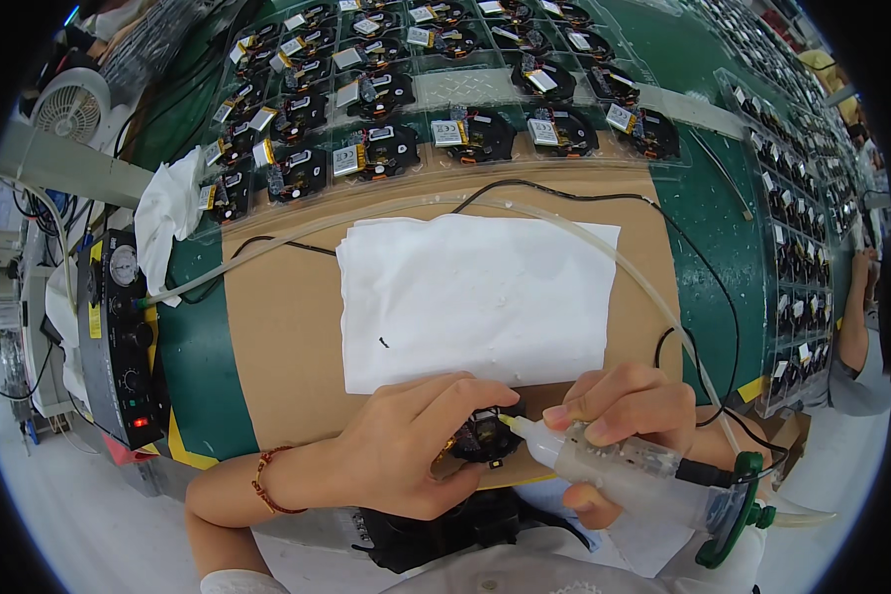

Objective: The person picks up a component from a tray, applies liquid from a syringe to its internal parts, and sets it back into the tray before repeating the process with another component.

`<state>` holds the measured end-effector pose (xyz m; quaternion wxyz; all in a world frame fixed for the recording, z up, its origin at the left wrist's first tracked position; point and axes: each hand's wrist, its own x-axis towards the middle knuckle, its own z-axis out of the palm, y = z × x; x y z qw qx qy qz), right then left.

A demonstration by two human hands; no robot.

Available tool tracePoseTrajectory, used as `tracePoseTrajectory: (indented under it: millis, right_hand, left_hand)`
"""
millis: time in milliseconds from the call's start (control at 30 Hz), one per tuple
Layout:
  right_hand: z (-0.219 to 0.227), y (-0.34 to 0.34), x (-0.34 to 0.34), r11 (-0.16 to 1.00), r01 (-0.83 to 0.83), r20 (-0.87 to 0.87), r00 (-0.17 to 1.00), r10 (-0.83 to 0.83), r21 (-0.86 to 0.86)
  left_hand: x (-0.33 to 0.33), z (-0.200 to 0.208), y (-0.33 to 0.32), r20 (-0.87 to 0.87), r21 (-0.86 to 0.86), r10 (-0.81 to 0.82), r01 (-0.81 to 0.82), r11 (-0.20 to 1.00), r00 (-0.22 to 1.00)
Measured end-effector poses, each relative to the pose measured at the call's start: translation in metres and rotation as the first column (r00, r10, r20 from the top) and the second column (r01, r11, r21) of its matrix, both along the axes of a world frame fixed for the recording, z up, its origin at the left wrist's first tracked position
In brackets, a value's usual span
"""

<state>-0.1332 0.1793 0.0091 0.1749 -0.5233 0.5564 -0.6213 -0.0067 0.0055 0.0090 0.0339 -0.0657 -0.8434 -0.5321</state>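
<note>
Close to the table's front edge, my left hand (406,445) grips a small round black electronic module (483,436) between thumb and fingers. My right hand (629,416) is wrapped around a clear glue-dispensing syringe (619,470) with a green cap (733,510) at its back end. The syringe's tip meets the module's right side, or lies very near it; whether they touch I cannot tell. A white cloth (475,297) is spread just beyond my hands on a brown cardboard sheet (287,386).
Clear trays (465,89) of black modules with silver battery packs fill the table's far side. At left stands a dispenser controller (124,337), its pale hose (653,297) crossing to the syringe. Tweezers (723,173), more trays (792,238) and another person's arm (854,317) are at right.
</note>
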Motion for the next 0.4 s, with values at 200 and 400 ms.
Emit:
tracePoseTrajectory:
  millis: [200, 400]
  right_hand:
    - [0.0018, -0.0013, -0.0044, 0.997, -0.079, -0.078, 0.994, 0.080, 0.021]
    - [0.0002, -0.0024, 0.0027, 1.000, -0.031, -0.014, 0.999, 0.031, -0.003]
  left_hand:
    - [-0.0014, -0.0004, 0.0004, -0.008, -0.010, -0.004, 0.004, 1.000, 1.000]
    - [-0.0007, 0.0012, -0.0001, 0.007, -0.016, -0.016, 0.017, 1.000, 1.000]
